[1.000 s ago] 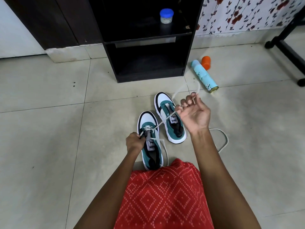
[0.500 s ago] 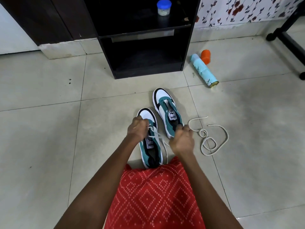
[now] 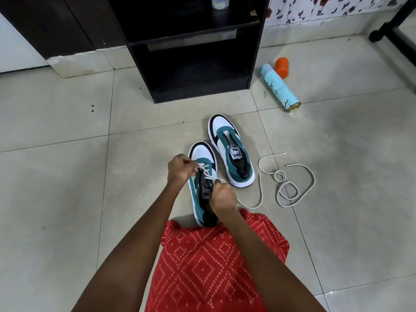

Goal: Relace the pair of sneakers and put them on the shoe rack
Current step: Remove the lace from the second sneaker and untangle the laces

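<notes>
Tiled floor (image 3: 67,176); left hand (image 3: 180,171), right hand (image 3: 221,195) each pinch lace (image 3: 208,175) on near sneaker (image 3: 202,153); keep ends even, tension snug per eyelet.

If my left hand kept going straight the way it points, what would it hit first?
Probably the near sneaker, its white toe just ahead of the left hand; height unclear, it might pass over.

Worn item: a red garment (image 3: 216,266) printed with small white dots that form nested diamond outlines; its far hem is uneven. The left forearm (image 3: 144,226) and right forearm (image 3: 258,244) are bare, as are the left hand (image 3: 180,171) and right hand (image 3: 222,195).
</notes>
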